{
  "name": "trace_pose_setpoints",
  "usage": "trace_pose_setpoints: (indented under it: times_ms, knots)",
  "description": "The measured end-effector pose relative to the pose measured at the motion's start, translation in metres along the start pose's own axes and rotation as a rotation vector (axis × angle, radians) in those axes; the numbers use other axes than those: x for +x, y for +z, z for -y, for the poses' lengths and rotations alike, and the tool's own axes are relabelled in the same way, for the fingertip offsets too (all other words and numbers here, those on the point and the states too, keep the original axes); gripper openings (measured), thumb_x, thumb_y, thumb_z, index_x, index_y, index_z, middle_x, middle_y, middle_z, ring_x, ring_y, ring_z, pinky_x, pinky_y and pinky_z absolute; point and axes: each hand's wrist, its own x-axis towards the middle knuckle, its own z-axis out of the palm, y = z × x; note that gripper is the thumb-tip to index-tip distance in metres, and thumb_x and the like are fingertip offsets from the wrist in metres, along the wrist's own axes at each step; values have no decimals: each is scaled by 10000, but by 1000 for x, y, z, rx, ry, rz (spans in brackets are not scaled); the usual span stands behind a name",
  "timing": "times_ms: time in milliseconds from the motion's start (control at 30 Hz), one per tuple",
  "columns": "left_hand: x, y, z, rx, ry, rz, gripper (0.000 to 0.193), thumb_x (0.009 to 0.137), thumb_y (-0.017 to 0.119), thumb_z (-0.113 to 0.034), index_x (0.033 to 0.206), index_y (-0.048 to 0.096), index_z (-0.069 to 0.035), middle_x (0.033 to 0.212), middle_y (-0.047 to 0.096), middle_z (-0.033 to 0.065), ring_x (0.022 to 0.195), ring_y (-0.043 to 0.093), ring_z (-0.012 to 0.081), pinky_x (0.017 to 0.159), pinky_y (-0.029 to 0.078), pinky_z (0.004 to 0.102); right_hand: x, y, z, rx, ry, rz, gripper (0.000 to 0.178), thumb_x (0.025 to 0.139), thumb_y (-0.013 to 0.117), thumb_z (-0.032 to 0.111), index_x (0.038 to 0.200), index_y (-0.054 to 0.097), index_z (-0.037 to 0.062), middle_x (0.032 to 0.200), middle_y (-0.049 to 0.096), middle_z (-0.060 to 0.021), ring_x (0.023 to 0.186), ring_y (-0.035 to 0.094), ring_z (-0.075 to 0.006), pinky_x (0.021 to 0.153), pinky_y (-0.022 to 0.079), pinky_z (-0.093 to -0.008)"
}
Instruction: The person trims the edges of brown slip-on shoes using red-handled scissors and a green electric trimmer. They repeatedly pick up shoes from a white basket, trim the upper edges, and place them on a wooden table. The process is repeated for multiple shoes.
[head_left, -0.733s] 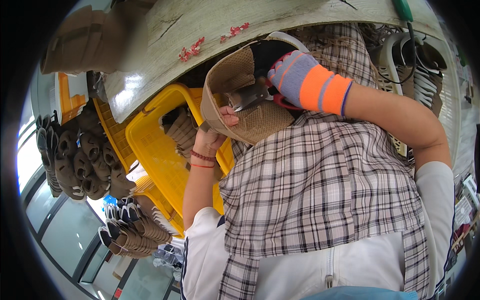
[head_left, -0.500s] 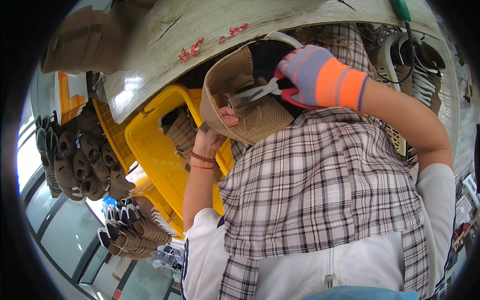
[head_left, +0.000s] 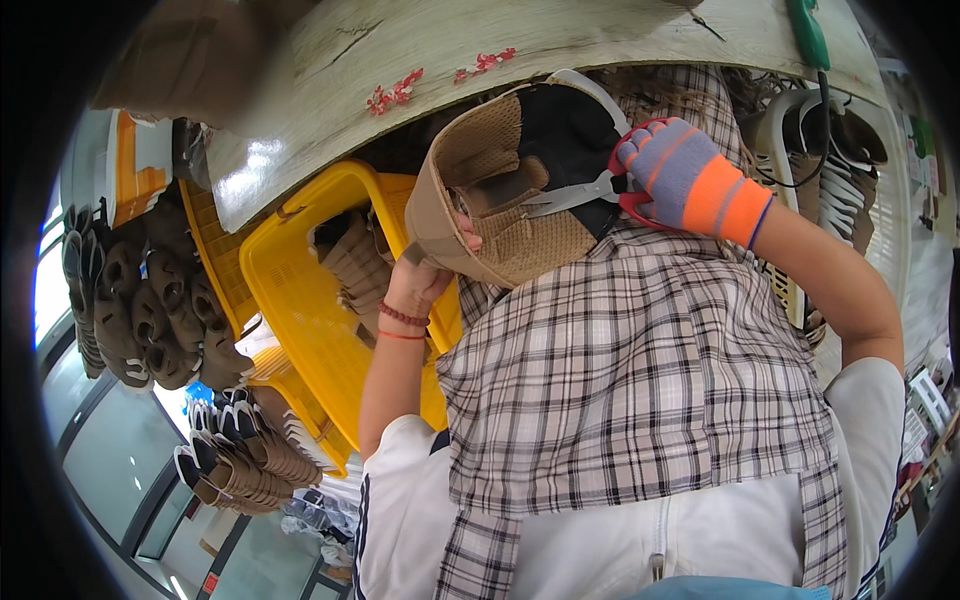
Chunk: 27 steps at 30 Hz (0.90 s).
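Observation:
My left hand (head_left: 428, 280) grips the lower left edge of a brown boot upper (head_left: 437, 205), its fingers partly hidden behind and inside it. The upper is tilted open towards me, showing tan mesh lining, a black section and a white rim. A brown flap (head_left: 512, 188) stands out inside. In an orange and grey glove, my right hand (head_left: 690, 175) is closed round the red handles of scissors (head_left: 575, 197). Their metal blades point left into the upper, with the tips close to the flap.
A pale worktop (head_left: 400, 50) with red and white marks runs along the far side. Left of my lap sits a yellow basket (head_left: 290, 300) holding brown pieces. More boot uppers (head_left: 245, 460) hang at the left, and others (head_left: 835, 195) stand at the right. A green-handled tool (head_left: 808, 35) hangs upper right.
My right hand and the scissors have moved right, drawing the blades partly back from the upper's lining. The brown flap inside now shows more plainly. My left hand keeps its grip.

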Motion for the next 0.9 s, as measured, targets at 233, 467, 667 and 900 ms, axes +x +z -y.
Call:
trace_pose_setpoints:
  times_ms: [233, 467, 667, 900]
  knots:
    - [1, 4, -1, 2, 21, 35, 325, 798, 681, -6, 1105, 574, 6, 1023, 638, 92, 878, 679, 204, 752, 578, 303, -6, -5, 7, 65, 29, -21, 408, 763, 682, 418, 1000, 624, 91, 847, 626, -87, 811, 612, -236, 731, 459, -334]
    - [-5, 33, -11, 40, -11, -98, 221, 749, 711, 58, 937, 624, -19, 852, 654, 27, 746, 643, 110, 682, 532, 211, -18, -1, 6, 81, 33, -119, 336, 770, 678, 392, 933, 642, 100, 790, 626, -78, 763, 614, -239, 699, 466, -340]
    - [-6, 38, -12, 29, -2, -99, 230, 748, 718, 51, 944, 622, -24, 848, 651, 24, 749, 642, 110, 679, 531, 214, -16, 0, 13, 187, 71, -106, 311, 713, 728, 303, 906, 609, 91, 825, 609, -81, 800, 596, -256, 728, 468, -370]
    - [-11, 46, -15, 34, -4, -125, 238, 748, 722, 45, 955, 624, -22, 842, 654, 28, 757, 646, 115, 689, 535, 214, -18, -4, 22, 161, 91, -126, 290, 758, 693, 361, 897, 639, 113, 765, 637, -79, 715, 631, -238, 645, 486, -351]
